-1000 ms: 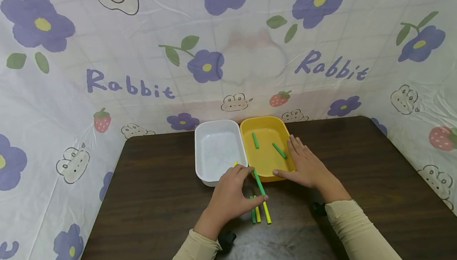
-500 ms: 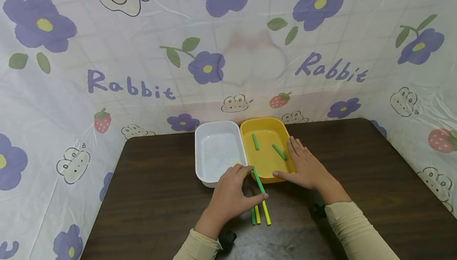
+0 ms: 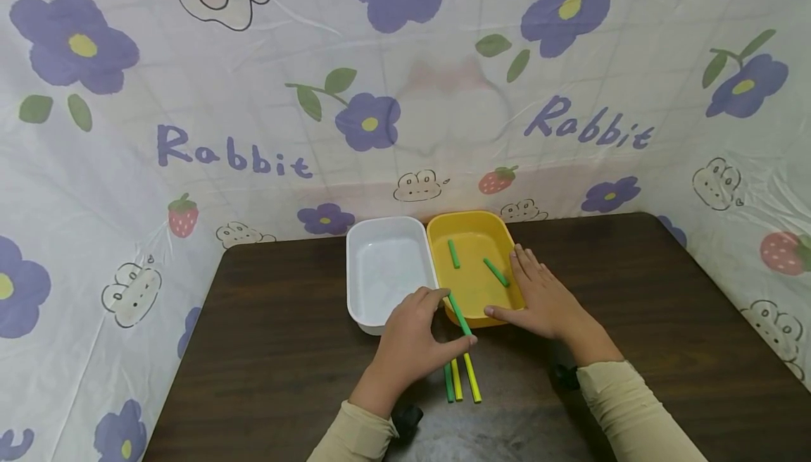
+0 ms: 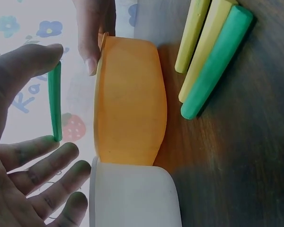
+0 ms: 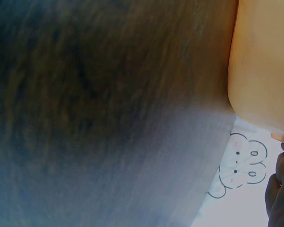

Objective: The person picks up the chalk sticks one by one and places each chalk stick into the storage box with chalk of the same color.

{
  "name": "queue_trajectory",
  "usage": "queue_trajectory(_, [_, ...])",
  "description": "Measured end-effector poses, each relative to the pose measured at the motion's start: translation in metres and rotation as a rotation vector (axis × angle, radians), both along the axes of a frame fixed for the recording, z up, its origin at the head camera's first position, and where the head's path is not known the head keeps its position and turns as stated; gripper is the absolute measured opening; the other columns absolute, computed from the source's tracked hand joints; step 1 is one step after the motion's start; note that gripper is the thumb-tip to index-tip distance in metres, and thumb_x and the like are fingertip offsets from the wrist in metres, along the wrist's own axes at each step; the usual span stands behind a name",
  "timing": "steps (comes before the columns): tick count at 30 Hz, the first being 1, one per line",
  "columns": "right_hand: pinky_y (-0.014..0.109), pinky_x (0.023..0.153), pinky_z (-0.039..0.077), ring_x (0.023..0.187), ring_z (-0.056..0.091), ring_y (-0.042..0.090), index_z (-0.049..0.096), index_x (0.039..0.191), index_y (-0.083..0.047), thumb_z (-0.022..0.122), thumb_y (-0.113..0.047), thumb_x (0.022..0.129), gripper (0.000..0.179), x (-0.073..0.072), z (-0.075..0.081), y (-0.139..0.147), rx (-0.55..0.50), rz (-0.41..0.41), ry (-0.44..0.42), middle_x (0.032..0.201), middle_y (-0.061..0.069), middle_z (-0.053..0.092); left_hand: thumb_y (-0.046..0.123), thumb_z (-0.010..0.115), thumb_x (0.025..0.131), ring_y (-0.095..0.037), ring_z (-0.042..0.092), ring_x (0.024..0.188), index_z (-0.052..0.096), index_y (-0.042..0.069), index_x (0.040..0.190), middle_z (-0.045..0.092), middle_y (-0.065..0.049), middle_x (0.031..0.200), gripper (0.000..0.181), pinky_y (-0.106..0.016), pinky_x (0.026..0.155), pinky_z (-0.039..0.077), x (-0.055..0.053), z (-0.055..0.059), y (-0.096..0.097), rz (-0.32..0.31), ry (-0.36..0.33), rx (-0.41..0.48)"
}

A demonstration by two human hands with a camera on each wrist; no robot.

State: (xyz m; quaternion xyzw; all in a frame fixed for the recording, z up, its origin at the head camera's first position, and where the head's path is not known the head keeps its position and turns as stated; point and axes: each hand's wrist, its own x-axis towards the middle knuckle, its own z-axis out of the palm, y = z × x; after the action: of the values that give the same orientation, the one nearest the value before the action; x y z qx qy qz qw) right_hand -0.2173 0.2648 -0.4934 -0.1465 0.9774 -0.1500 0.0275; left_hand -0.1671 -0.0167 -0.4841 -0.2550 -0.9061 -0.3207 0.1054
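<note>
My left hand [image 3: 408, 339] pinches a short green stick [image 3: 459, 313] by its two ends, between thumb and index finger. In the left wrist view that green stick [image 4: 55, 101] is held off the table, the other fingers spread. Below it on the table lie two yellow sticks [image 3: 473, 381] and a green stick [image 3: 448, 384], side by side. My right hand [image 3: 548, 300] rests on the right near corner of a yellow box [image 3: 472, 298], fingers along the side rim and thumb on the front rim. Inside that box are two green sticks [image 3: 496, 272].
A white box [image 3: 383, 261] stands against the yellow one on its left; my left hand covers its near right corner. Both stand on a dark wooden table [image 3: 279, 349], near its back edge. A printed cloth [image 3: 253, 75] hangs behind and at the sides.
My left hand has risen slightly with the green stick, away from the sticks on the table. A yellow tip seen earlier behind its fingers, at the white box, is now hidden. The right hand stays put.
</note>
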Motion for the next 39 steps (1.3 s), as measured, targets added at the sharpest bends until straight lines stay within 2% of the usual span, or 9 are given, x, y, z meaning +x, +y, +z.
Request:
queue_trajectory(11, [0.063,0.131,0.014,0.165,0.008,0.043,0.009,0.169,0.003,0.056,-0.078,0.094,0.12,0.0,0.0,0.0,-0.006,0.002,0.0,0.178,0.021,0.003,0.061,0.083,0.085,-0.016,0.065,0.1,0.064,0.008,0.143,0.07,-0.004,0.122,0.081,-0.03,0.087,0.058,-0.004,0.0,0.002,0.006,-0.024,-0.008])
queue_trajectory(15, [0.062,0.131,0.014,0.165,0.009,0.043,0.01,0.169,0.003,0.056,-0.079,0.093,0.12,0.0,-0.001,0.0,-0.005,-0.002,0.002,0.178,0.022,0.004,0.059,0.084,0.085,-0.014,0.062,0.096,0.063,0.007,0.144,0.071,-0.006,0.122,0.081,-0.03,0.083,0.056,-0.005,0.002,0.003,0.01,-0.017,-0.006])
queue_trajectory(22, [0.061,0.132,0.015,0.165,0.009,0.042,0.01,0.169,0.002,0.055,-0.08,0.093,0.121,-0.001,-0.003,0.001,0.007,-0.008,0.008,0.178,0.022,0.005,0.053,0.086,0.085,-0.018,0.067,0.09,0.061,0.006,0.145,0.073,-0.009,0.12,0.08,-0.029,0.076,0.055,-0.011,0.004,0.005,0.009,0.018,0.023])
queue_trajectory(25, [0.061,0.132,0.015,0.165,0.009,0.042,0.009,0.169,0.002,0.055,-0.08,0.093,0.121,-0.001,-0.003,0.001,0.007,-0.007,0.008,0.178,0.022,0.005,0.053,0.086,0.085,-0.015,0.063,0.086,0.062,0.006,0.145,0.073,-0.008,0.116,0.08,-0.029,0.073,0.053,-0.013,0.004,0.005,0.015,0.03,0.01])
queue_trajectory(32, [0.062,0.131,0.015,0.165,0.01,0.042,0.011,0.169,0.002,0.055,-0.08,0.093,0.12,-0.001,-0.004,0.0,0.004,-0.007,0.011,0.178,0.022,0.006,0.054,0.085,0.086,-0.013,0.062,0.087,0.062,0.006,0.145,0.074,-0.008,0.115,0.08,-0.03,0.075,0.054,-0.017,0.002,0.007,0.024,0.019,-0.011])
queue_trajectory(39, [0.062,0.131,0.015,0.165,0.011,0.043,0.011,0.169,0.002,0.055,-0.08,0.093,0.12,-0.001,-0.005,0.001,0.013,-0.003,0.022,0.178,0.022,0.006,0.054,0.085,0.086,-0.012,0.057,0.082,0.062,0.005,0.144,0.073,-0.005,0.107,0.08,-0.027,0.071,0.049,-0.02,0.002,0.008,0.027,0.02,-0.01])
